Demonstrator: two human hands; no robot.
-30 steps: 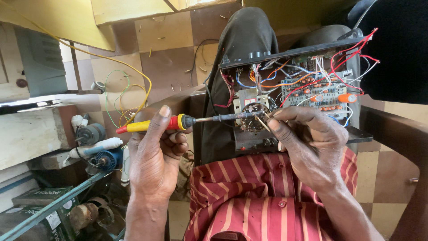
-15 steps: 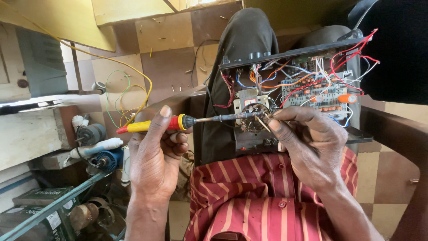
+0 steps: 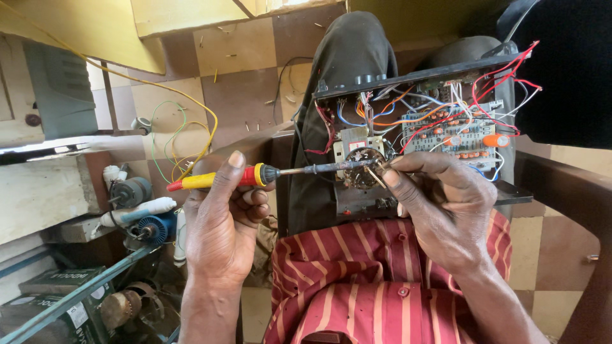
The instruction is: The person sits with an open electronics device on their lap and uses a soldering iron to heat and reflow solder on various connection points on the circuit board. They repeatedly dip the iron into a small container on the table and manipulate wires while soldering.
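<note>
An opened black electronic chassis (image 3: 357, 197) rests on my lap, full of coloured wires and a green circuit board (image 3: 456, 134). My left hand (image 3: 223, 223) grips a soldering iron (image 3: 210, 179) with a yellow and red handle; its dark tip reaches the round metal part (image 3: 362, 167) in the chassis. My right hand (image 3: 440, 204) pinches a thin strand of solder wire (image 3: 376, 177) between thumb and forefinger, its end right beside the iron's tip.
Small motors and a blue and white part (image 3: 143, 223) lie in clutter at lower left, with loose yellow and green wires (image 3: 185, 140) on the checkered floor. A dark chair arm (image 3: 561, 191) runs along the right.
</note>
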